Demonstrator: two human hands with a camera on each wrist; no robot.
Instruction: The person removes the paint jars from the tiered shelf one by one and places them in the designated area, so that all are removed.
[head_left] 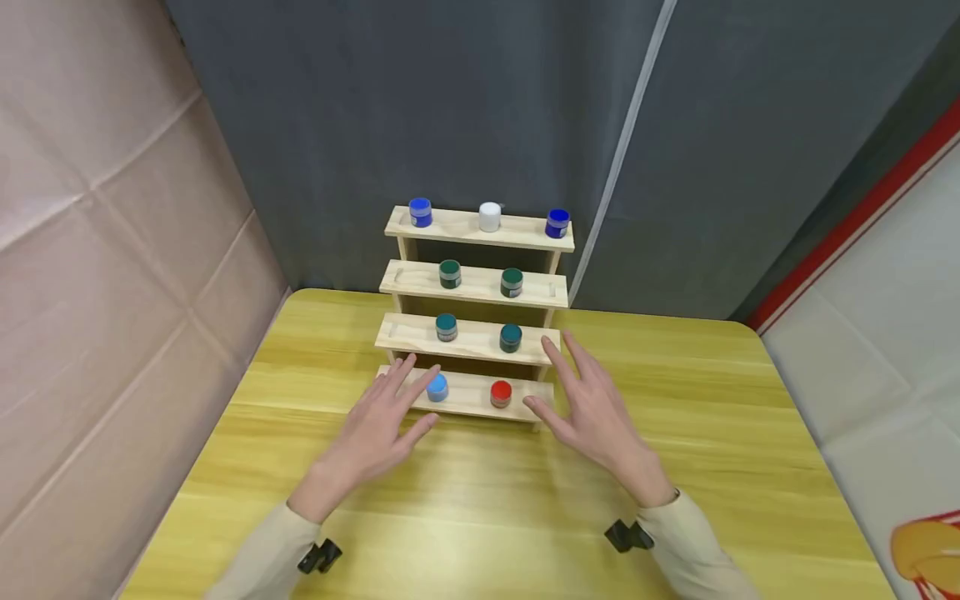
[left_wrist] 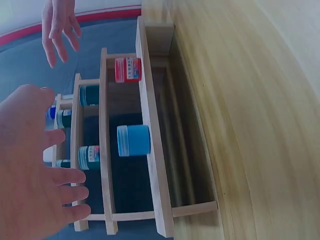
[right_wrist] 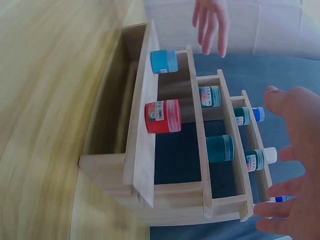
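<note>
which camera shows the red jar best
The right wrist view: the red jar looks largest there, seen from the side with its label in plain sight. The left wrist view also shows the label, but the jar looks smaller. The head view shows it small, from above.

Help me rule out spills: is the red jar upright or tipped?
Upright: the head view shows the red jar with its round top facing up, and the wrist views show its base flat on the lowest shelf.

Lowest pale wooden shelf tier (head_left: 467, 403): left end partly hidden behind left hand (head_left: 372, 425). Cream fabric sleeves (head_left: 272, 552), yellow wood-grain worktop (head_left: 480, 525): cut off by head view's lower edge.
</note>
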